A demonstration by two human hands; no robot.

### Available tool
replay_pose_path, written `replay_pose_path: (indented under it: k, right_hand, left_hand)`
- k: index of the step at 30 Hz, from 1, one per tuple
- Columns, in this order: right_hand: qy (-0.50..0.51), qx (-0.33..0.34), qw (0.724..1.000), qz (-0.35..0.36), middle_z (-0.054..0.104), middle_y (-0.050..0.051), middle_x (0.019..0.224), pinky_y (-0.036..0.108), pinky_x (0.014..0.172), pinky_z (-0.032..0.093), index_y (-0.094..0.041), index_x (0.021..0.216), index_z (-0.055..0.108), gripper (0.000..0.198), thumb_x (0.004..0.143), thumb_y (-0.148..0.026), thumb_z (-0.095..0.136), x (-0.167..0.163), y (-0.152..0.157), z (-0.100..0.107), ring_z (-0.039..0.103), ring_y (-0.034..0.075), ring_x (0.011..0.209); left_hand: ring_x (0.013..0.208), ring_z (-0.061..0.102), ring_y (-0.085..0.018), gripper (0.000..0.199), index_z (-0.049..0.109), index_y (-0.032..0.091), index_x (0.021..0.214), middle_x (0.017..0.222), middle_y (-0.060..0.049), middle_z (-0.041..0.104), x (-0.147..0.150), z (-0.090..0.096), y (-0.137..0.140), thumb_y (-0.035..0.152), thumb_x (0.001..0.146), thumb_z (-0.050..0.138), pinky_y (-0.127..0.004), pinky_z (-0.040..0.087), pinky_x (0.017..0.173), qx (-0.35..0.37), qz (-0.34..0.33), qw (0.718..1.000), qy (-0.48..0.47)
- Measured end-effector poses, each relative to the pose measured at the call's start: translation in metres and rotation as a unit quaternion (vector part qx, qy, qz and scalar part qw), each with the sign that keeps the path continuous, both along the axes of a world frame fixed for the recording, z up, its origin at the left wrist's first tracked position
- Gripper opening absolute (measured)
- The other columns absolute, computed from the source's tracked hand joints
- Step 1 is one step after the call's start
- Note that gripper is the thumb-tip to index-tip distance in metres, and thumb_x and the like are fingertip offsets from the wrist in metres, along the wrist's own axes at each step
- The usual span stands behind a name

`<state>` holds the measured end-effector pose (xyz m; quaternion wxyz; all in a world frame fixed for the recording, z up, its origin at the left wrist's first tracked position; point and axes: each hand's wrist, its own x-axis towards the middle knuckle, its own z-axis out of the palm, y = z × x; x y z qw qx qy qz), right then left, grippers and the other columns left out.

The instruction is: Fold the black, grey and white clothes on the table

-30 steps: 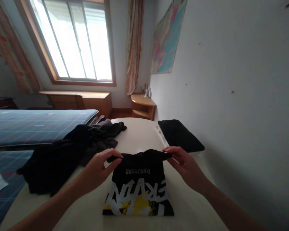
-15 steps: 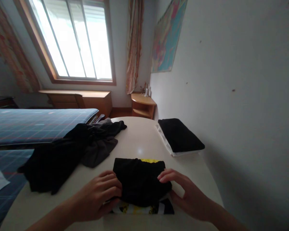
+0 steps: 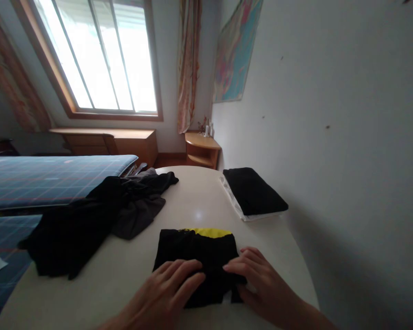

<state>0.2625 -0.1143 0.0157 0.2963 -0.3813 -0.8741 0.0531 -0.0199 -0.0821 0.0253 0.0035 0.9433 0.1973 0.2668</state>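
A folded black garment (image 3: 192,243) with a yellow patch along its far edge lies on the round white table, close to me. My left hand (image 3: 174,286) rests on its near left part, fingers stretched out over the cloth and the thumb hidden. At the garment's right edge is my right hand (image 3: 256,277), closed on the fabric, with fingertips on top and the thumb lower down by the near corner. A little white shows at that corner.
Crumpled black and dark grey clothes (image 3: 86,224) spread over the table's left side. At the back right, a folded black cloth (image 3: 256,190) lies on a white one. A blue plaid bed (image 3: 55,178) adjoins the table on the left; a wall (image 3: 347,183) rises on the right.
My left hand has moved right, from the garment's left edge onto its top. More yellow shows at the far edge, and the printed near strip is now mostly covered by black cloth.
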Motion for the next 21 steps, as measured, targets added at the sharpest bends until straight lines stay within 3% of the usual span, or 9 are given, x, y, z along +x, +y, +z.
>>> replay_pose_path:
  k: [4,6,9,11,16,21]
  right_hand:
    - [0.030,0.023,0.999,0.008,0.071,0.003,0.103,0.040,0.096,0.046,-0.027,0.121,0.052,0.047,0.080,-0.004,0.053,-0.009,0.002,0.008,0.062,0.020,0.094]
    - [0.044,0.027,0.999,0.017,0.070,0.003,0.103,0.040,0.095,0.047,-0.027,0.121,0.051,0.044,0.082,-0.006,0.054,-0.011,0.003,0.010,0.062,0.020,0.094]
    - [0.065,0.029,0.997,0.020,0.070,0.004,0.103,0.037,0.091,0.050,-0.027,0.122,0.051,0.042,0.084,-0.009,0.056,-0.007,0.007,0.011,0.062,0.020,0.095]
    - [0.073,0.019,0.997,-0.007,0.068,0.006,0.108,0.037,0.091,0.051,-0.027,0.124,0.052,0.041,0.085,-0.012,0.058,0.002,0.013,0.009,0.063,0.021,0.101]
    - [0.092,-0.076,0.981,-0.150,0.060,0.012,0.130,0.048,0.104,0.046,-0.024,0.134,0.050,0.056,0.083,-0.036,0.070,0.024,0.039,-0.001,0.056,0.028,0.122]
    - [0.128,-0.195,0.962,-0.142,0.065,0.010,0.123,0.044,0.098,0.049,-0.023,0.130,0.058,0.056,0.079,-0.040,0.075,0.020,0.063,-0.003,0.062,0.027,0.112]
  left_hand:
    - [0.112,0.063,-0.034,0.086,0.031,0.015,0.147,0.136,-0.021,0.058,0.038,-0.013,-0.006,0.056,0.081,0.067,-0.041,0.055,0.084,-0.002,0.050,0.999,-0.023]
    - [0.103,0.066,-0.032,0.067,0.043,0.017,0.138,0.126,-0.017,0.065,0.051,-0.012,-0.004,0.043,0.082,0.068,-0.040,0.055,0.078,-0.050,0.077,0.996,-0.011]
    - [0.082,0.068,-0.026,0.022,0.061,0.022,0.100,0.095,-0.006,0.072,0.059,-0.005,0.004,0.018,0.078,0.062,-0.036,0.053,0.069,-0.136,0.115,0.984,0.019]
    - [0.075,0.068,-0.023,0.017,0.060,0.023,0.089,0.085,-0.003,0.071,0.059,0.000,0.012,0.012,0.076,0.058,-0.033,0.049,0.066,-0.184,0.140,0.973,-0.004]
    - [0.068,0.066,-0.022,0.008,0.062,0.024,0.084,0.079,-0.005,0.072,0.052,0.009,0.032,0.026,0.084,0.055,-0.031,0.044,0.060,-0.242,0.196,0.942,-0.124]
    - [0.069,0.065,-0.021,0.015,0.062,0.024,0.082,0.075,-0.003,0.070,0.050,0.016,0.037,0.033,0.089,0.052,-0.029,0.044,0.061,-0.296,0.197,0.920,-0.166]
